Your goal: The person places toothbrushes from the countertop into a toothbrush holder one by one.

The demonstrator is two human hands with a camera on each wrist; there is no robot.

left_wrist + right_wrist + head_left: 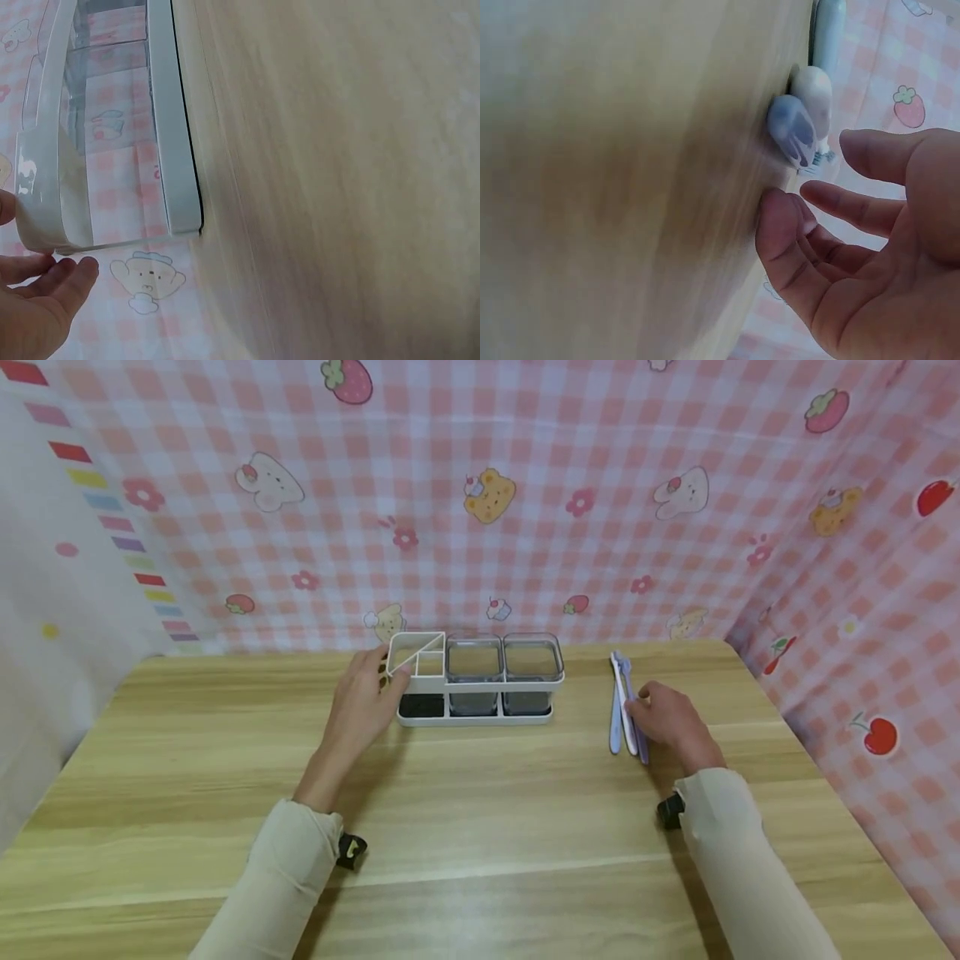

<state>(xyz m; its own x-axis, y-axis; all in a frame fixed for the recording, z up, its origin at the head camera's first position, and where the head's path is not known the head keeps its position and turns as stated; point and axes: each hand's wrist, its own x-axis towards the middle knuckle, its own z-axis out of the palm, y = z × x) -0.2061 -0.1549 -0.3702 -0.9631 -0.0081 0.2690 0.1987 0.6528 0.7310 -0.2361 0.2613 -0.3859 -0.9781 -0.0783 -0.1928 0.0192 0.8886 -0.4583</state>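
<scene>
Two hands at work: left hand [367, 697] touches the organizer rack [474, 681]; right hand [667, 720], fingers spread, nears the toothbrushes [624, 710]. Steady the rack; pinch one handle mid-length.

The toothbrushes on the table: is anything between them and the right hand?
Nothing visible. The right hand is directly beside the toothbrushes, fingers relaxed, with only bare table around them. The white organizer stands apart, at the left hand.

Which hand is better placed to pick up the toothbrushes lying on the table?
Right. The right hand hovers open just beside the toothbrushes, fingers near their handles. The left hand is across the table, touching the white organizer.
</scene>
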